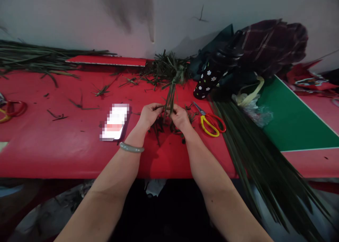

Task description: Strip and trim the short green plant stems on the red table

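And here we are at the red table (pixel 79 157), all eyes on the middle, where a slim green leaf bundle (pixel 171 97) sits between the two hands, its knotted head farther away, its tails towards the person! Left hand (pixel 150 115): grip closed to a fingertip pinch, strands caught by thumb and fingers. Right hand (pixel 180 118): grip drawn in just as tight on the other side, though the strands partly cover its fingertips. It looks a featherweight, this one, springy along the strips, probably a touch slick, and liable to split or slip loose if tugged hard. The place to take hold would be the narrow stem below the head, pinched lightly, with no squeezing of the knot

Now the count! One leaf bundle in hand, two hands, one bangle (pixel 131 148) on the left wrist, one lit phone (pixel 115 122) beside it. Two pairs of scissors: one near the right hand (pixel 209 123), one by the left edge (pixel 13 109). One flowered tumbler (pixel 208 78), one long leaf sheaf (pixel 254 153) on the right, one leaf pile (pixel 31 58) back left, and clippings (pixel 159 67) too tangled to number
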Available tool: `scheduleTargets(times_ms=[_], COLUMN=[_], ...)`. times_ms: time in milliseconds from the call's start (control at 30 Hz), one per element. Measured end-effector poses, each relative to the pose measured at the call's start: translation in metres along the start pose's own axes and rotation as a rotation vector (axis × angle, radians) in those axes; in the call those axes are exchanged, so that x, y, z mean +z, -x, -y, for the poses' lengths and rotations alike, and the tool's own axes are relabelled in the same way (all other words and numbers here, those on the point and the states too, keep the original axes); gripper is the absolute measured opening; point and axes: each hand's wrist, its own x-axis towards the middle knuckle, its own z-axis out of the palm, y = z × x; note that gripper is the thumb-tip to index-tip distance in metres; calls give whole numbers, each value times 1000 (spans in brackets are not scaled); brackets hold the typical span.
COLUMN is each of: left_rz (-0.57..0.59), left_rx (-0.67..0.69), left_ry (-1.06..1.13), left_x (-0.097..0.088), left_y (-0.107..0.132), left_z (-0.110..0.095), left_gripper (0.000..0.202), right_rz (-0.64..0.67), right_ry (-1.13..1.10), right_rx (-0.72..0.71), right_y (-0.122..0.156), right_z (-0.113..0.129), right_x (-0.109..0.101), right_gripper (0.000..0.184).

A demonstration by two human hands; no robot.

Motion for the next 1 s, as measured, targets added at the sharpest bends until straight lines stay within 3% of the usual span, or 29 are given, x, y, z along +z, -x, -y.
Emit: scheduleTargets(times_ms=[167,367,667,867,1000], left_rz=[44,15,-2,2,-11], left_rx=[44,79,101,91,111], left_ry=[35,-68,-124,-116,-120], left_x=[3,4,7,9,10], left_y=[3,4,6,9,10], left_z=[-4,-3,1,-2,-2], left_gripper=[18,17,17,16,17], right_rz=[63,138,115,201,127], right_ry=[1,31,39,-48,-74], right_rx=[64,67,119,204,177], right_y=[-1,0,1,2,0], right_z=[-7,-19,-12,-8,-14], right_x=[-1,-1,-2,-6,-1], right_gripper=[18,24,23,22,18])
